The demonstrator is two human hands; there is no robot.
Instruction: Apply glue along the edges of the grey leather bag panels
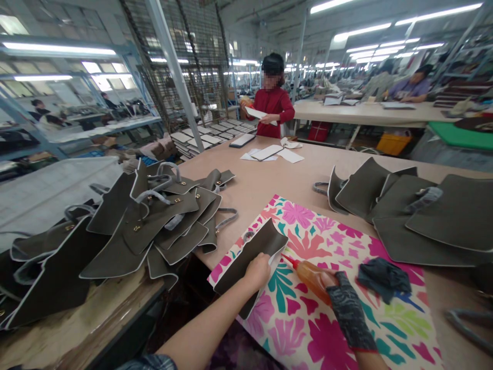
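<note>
Left hand (257, 271) pressed flat, fingers closed, on grey leather piece (250, 254) lying on floral mat (327, 329) at desk (269, 180) front. Right hand (339, 290), gloved, wrapped around orange glue bottle (308, 275), nozzle by piece's edge. Dark rag (383, 277) just right; piles of grey pieces (146, 221) left & right.

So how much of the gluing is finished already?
Hard to say exactly. The flat grey leather panels stacked on the right may be done. In hand: the left hand presses one dark grey leather piece on the flowery mat, while the gloved right hand aims an orange squeeze bottle at its edge. The heap of grey pieces with handles on the left looks left.
</note>
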